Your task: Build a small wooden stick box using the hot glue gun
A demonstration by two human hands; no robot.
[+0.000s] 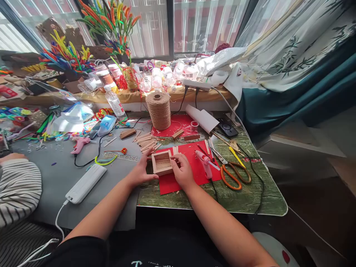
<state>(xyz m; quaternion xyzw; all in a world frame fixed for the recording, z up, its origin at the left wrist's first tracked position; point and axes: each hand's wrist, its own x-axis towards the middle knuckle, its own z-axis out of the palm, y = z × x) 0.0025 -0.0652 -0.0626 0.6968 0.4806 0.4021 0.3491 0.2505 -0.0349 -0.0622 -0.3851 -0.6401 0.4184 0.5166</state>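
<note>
A small open wooden box (161, 162) made of craft sticks rests on a red sheet (196, 168) on the table. My left hand (142, 170) holds its left side, fingers wrapped round the wall. My right hand (181, 170) pinches its right wall, fingers closed. A pile of loose wooden sticks (145, 142) lies just behind the box. A pink glue gun (205, 162) lies on the red sheet right of my right hand.
Orange-handled scissors (233, 174) and a yellow tool lie at right. A twine spool (158, 109) stands behind. A second pink glue gun (79, 144), a white power strip (85, 183) and another person's striped sleeve (18, 189) are at left. Clutter fills the windowsill.
</note>
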